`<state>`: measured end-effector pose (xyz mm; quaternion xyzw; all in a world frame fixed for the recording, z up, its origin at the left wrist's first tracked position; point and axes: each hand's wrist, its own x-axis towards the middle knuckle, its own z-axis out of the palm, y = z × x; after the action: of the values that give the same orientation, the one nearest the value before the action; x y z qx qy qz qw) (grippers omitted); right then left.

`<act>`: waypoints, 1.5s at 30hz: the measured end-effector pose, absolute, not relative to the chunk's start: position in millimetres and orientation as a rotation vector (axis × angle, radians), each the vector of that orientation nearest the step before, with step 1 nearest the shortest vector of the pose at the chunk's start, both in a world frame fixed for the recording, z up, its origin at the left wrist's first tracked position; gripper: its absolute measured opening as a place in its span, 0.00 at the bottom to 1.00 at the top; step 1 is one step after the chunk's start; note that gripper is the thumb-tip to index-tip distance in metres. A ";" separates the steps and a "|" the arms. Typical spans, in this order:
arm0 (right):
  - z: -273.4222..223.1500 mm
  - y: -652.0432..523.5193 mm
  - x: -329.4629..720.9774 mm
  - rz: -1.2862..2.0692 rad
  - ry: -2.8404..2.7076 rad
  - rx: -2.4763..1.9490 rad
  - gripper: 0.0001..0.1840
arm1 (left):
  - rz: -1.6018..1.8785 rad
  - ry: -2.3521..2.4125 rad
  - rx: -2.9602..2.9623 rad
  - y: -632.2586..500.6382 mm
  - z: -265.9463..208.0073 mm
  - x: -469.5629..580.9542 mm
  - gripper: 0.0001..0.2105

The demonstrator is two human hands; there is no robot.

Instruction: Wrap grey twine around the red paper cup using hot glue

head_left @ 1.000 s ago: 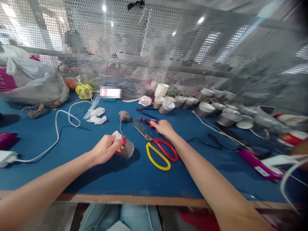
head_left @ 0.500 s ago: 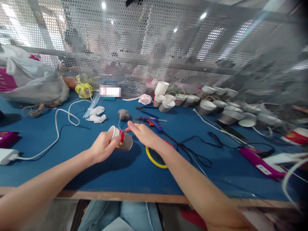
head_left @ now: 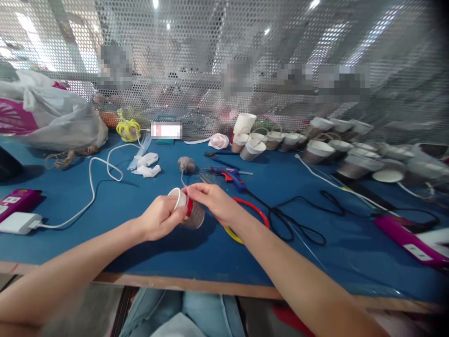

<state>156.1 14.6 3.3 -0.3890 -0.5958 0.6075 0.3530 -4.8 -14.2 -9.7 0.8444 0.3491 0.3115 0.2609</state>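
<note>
My left hand (head_left: 157,219) is wrapped round a paper cup (head_left: 195,218), which is tilted on its side with the white rim to the left. Grey yarn covers the lower part of the cup, and a red printed band shows above it. A strand of grey yarn (head_left: 183,179) runs from a small yarn ball (head_left: 185,164) on the table to the cup. My right hand (head_left: 214,200) is at the cup's far side, thumb and fingers pinched on the yarn. Its fingertips partly hide the strand.
Behind the hands lie a blue glue gun (head_left: 231,177) and pliers (head_left: 218,153). A red and yellow ring (head_left: 253,204) is under my right forearm. Several yarn-wrapped cups (head_left: 317,152) stand along the mesh screen (head_left: 196,61). White cables and purple power strips (head_left: 412,238) flank the workspace.
My right hand's fingers have come in from beside the cup and closed on the yarn strand against it. The left hand keeps its hold. The whole view has shifted slightly.
</note>
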 end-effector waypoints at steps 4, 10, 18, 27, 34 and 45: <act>3.7 10.5 154.3 1.522 -1.503 -0.997 0.11 | 0.807 0.914 2.275 -14.9 -9.1 -3.8 0.13; 10.5 8.0 156.8 1.348 -1.475 -0.984 0.09 | 0.753 1.069 1.779 -11.3 -8.5 -1.4 0.16; 19.5 6.1 164.1 0.956 -1.571 -0.968 0.09 | 0.776 1.078 1.309 -6.5 -5.4 2.0 0.15; 13.5 11.2 162.7 0.801 -1.680 -1.085 0.10 | 0.740 1.020 1.431 -14.2 -8.9 0.0 0.17; 9.8 13.1 161.2 0.819 -1.723 -1.149 0.10 | 0.756 0.995 1.555 -15.5 -10.7 -3.3 0.18; 12.5 7.3 157.3 0.797 -1.805 -1.213 0.11 | 0.803 0.929 1.841 -18.9 -7.8 -6.5 0.19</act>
<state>157.3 7.3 12.5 -0.4798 -0.7140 0.3152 0.4009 -6.5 -18.9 -7.8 0.7438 0.3755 0.3244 0.4478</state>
